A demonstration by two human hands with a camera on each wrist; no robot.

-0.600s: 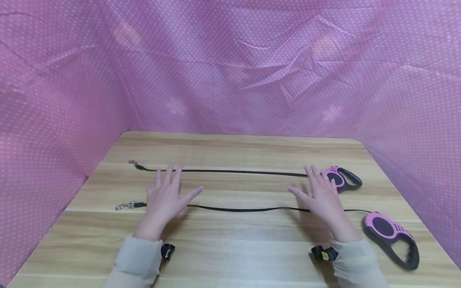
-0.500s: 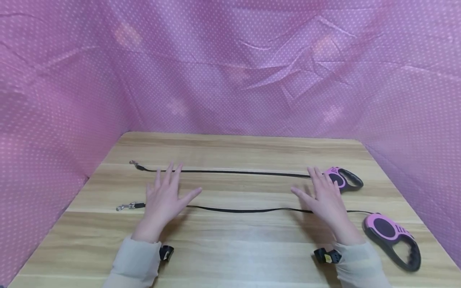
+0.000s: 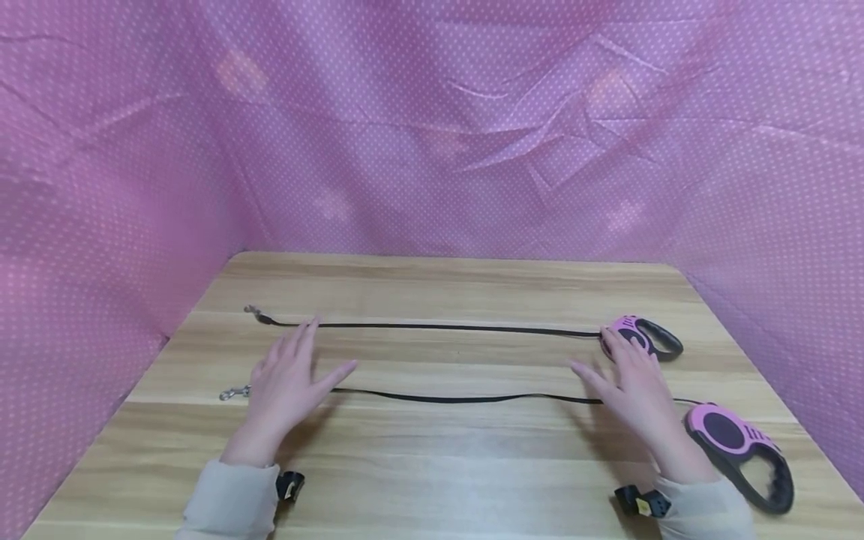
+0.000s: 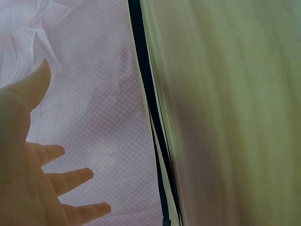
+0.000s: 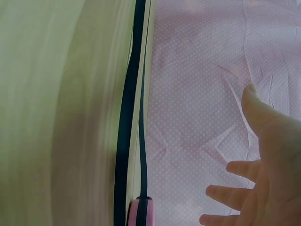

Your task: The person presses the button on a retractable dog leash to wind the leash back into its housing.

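Note:
Two retractable dog leashes lie drawn out across the table. The far one has a pink and black handle point(image 3: 664, 342) at the right, a black strap point(image 3: 445, 327) and a metal clip point(image 3: 252, 309) at the left. Nearer lies the second pink and black handle point(image 3: 724, 431), with its own strap point(image 3: 459, 400) and clip point(image 3: 233, 393). My left hand point(image 3: 286, 388) is spread above the near strap's clip end, holding nothing. My right hand point(image 3: 637, 390), also spread and bare, is over the near strap and partly hides the far handle. Both wrist views show the fingers apart from the straps.
The wooden table point(image 3: 432, 480) has a pink dotted cloth point(image 3: 432, 150) hanging behind it and along both sides. A small black camera point(image 3: 290, 486) sits at the left wrist and another black camera point(image 3: 641, 501) at the right wrist.
My hands have drawn apart and slightly back, the left one moving left and the right one moving right. The leashes keep their places on the table.

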